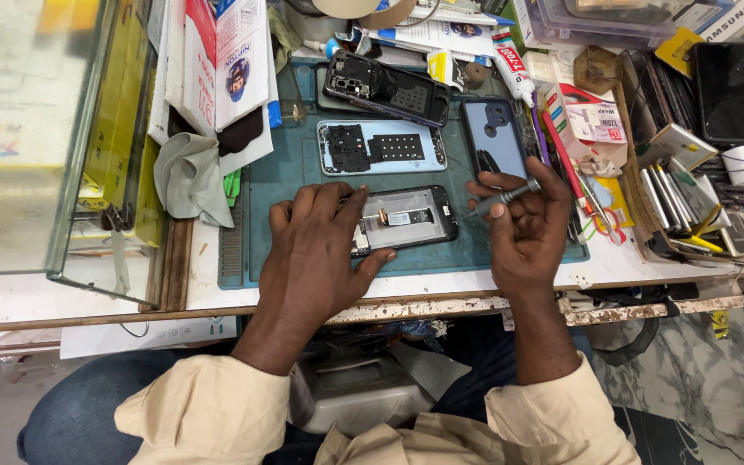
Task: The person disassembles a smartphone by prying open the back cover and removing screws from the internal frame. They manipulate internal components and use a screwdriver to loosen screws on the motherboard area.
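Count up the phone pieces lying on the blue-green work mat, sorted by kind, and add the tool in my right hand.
Opened phone bodies with the insides showing: 2
Pale blue inner frame: 1
Blue back cover: 1
Screwdriver in the right hand: 1
Total: 5

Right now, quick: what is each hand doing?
Left hand: open, lying flat on the opened phone on the blue mat.
Right hand: closed on a small grey screwdriver, tip pointing toward the phone.
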